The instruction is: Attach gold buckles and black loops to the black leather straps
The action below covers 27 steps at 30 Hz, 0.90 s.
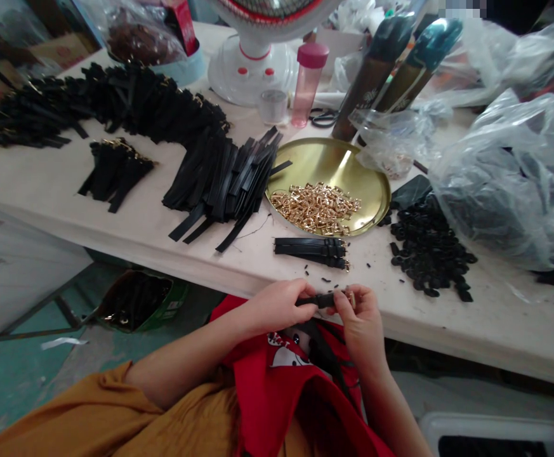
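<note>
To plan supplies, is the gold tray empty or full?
The gold tray is partly filled: small gold pieces lie in its near part; bare metal shows behind.

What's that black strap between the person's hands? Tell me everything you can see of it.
The black strap is a short, narrow, dark strip that looks like leather or something similar. It is held roughly level, running from side to side at the near edge of the table. The left hand grips its left end and the right hand its right, where a small gold-coloured piece shows by the fingers. They hide both ends, and whether it touches the table is unclear.
</note>
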Each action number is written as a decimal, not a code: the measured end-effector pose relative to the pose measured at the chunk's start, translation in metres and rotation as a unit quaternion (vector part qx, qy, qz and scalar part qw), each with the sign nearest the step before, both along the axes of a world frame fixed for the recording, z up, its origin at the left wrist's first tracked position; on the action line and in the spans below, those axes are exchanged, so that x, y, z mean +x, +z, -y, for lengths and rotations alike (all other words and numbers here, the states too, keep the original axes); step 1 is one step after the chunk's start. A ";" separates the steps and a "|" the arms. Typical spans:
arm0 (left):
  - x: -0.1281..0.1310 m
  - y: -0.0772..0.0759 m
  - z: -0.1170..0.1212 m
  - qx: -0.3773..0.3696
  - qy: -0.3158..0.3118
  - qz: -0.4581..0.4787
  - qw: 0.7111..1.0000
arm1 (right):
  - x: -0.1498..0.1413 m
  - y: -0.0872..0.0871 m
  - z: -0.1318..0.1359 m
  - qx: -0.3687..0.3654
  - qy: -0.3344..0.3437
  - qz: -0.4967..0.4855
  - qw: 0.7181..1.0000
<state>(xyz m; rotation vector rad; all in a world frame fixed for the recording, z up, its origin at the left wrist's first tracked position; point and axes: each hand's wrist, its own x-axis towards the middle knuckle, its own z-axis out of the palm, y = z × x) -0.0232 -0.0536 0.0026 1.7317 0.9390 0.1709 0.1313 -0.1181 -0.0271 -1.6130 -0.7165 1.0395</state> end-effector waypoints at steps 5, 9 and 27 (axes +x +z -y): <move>0.003 -0.010 -0.003 -0.161 -0.010 0.048 0.986 | 0.002 0.001 0.001 -0.040 0.080 -0.101 0.991; -0.001 -0.011 -0.008 -0.230 -0.015 0.062 0.971 | 0.008 0.002 0.002 -0.065 0.152 -0.117 0.979; -0.004 -0.007 -0.002 -0.401 0.041 0.195 0.894 | 0.012 -0.001 0.011 -0.095 0.135 -0.245 0.955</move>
